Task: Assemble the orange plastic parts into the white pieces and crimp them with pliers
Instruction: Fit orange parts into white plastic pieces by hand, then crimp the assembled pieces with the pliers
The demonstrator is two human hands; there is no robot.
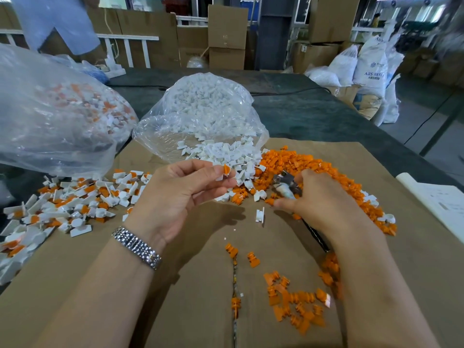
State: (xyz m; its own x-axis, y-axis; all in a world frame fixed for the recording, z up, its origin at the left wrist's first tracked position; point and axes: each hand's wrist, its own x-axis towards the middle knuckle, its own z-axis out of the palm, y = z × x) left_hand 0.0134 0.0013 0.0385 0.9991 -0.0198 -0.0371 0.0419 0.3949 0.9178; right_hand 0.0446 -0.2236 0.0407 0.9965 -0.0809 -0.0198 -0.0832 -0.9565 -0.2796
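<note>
My left hand (185, 192) pinches a white piece with an orange part set in it (224, 172), held above the cardboard. My right hand (324, 199) grips the pliers (286, 184), whose metal jaws point left toward the parts; a black handle sticks out below the wrist. A pile of loose orange parts (326, 172) lies behind and right of that hand. Loose white pieces (226, 151) spill from an open clear bag (200, 109). Assembled white-and-orange pieces (75, 199) are heaped at the left.
Cardboard sheet (150, 272) covers the table. A big clear bag of assembled pieces (50, 104) stands at the far left. More orange parts (293, 302) lie scattered near me. A single white piece (259, 216) lies between my hands. A paper sheet (439, 204) lies at the right edge.
</note>
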